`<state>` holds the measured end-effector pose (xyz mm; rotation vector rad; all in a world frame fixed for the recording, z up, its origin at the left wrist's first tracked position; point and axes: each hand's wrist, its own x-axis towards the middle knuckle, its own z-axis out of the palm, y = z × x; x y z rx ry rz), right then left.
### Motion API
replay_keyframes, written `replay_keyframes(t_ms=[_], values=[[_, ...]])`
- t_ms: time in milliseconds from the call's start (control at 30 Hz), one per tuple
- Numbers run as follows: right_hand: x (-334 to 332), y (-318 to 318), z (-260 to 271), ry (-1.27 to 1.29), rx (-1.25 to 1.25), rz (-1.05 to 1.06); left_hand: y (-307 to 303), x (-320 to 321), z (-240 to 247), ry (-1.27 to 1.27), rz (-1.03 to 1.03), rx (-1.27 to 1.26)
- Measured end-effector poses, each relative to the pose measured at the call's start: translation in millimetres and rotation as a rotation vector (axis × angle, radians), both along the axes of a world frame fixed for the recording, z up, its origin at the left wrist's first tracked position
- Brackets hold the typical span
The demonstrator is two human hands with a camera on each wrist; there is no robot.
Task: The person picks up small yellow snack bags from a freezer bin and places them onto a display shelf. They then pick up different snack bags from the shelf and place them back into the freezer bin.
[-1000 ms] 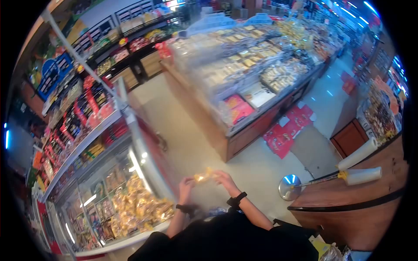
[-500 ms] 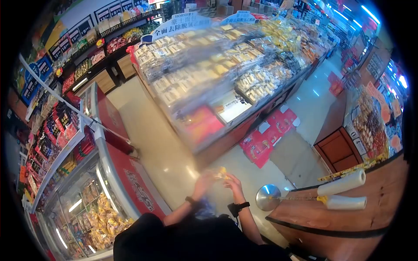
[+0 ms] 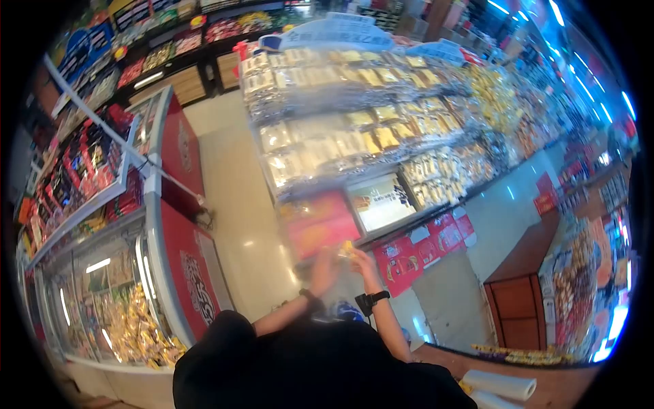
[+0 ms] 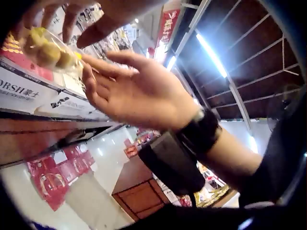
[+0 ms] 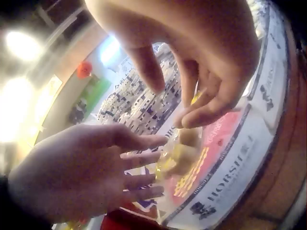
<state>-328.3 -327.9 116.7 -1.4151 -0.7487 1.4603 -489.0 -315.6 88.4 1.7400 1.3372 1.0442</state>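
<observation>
Snack packet [image 5: 180, 153], right hand [image 5: 216, 57] grip pinching it, left hand [image 5: 81, 177] fingers spread, touching it

I see the right hand [image 5: 192, 48] pinching a clear packet of yellow snacks [image 5: 181, 154]; the left hand [image 5: 72, 177] touches it with straight fingers, HORSH-lettered counter [image 5: 230, 181] behind

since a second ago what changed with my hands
The view swung from the glass-fronted freezer toward the packaged-goods display island; the white plastic rolls slid to the bottom edge. The small clear packet of yellow snacks stays between left hand and right hand.
</observation>
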Motion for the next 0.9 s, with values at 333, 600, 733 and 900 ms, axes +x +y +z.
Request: replay_keyframes(t_ms=[333, 600, 733, 900], values=[[-25, 103, -70, -0.021, -0.105, 0.400, 55, 5, 6, 0.105, 0.436, -0.088], [-5, 137, -96, 0.155, -0.149, 0.645, 57, 27, 19, 0.039, 0.285, -0.420], [-10, 173, -128, -0.193, 0.032, 0.877, 65, 39, -28, 0.395, 0.448, -0.353], [-7, 187, -78, -0.310, 0.354, 0.981, 72, 53, -36, 0.399, 0.619, -0.300]])
